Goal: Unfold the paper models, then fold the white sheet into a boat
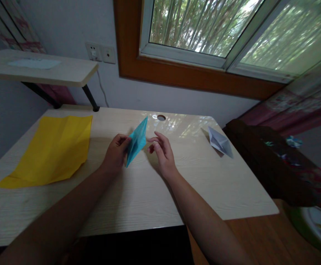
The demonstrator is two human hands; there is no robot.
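Observation:
A folded piece of blue paper (137,142) is held up above the middle of the desk, tilted, with one pointed corner up and another down. My left hand (117,150) pinches its left side between thumb and fingers. Just to the right of the paper is my right hand (162,151), its fingers slightly curled and apart, holding nothing. Its fingertips come close to the paper's right edge; whether they touch it I cannot tell.
A yellow sheet (52,151) lies on the desk (204,191) at left. A folded white paper boat (220,142) sits at the right. A raised shelf (74,71) carries a pale sheet (34,63). Beyond the right edge stands a dark brown couch (262,162).

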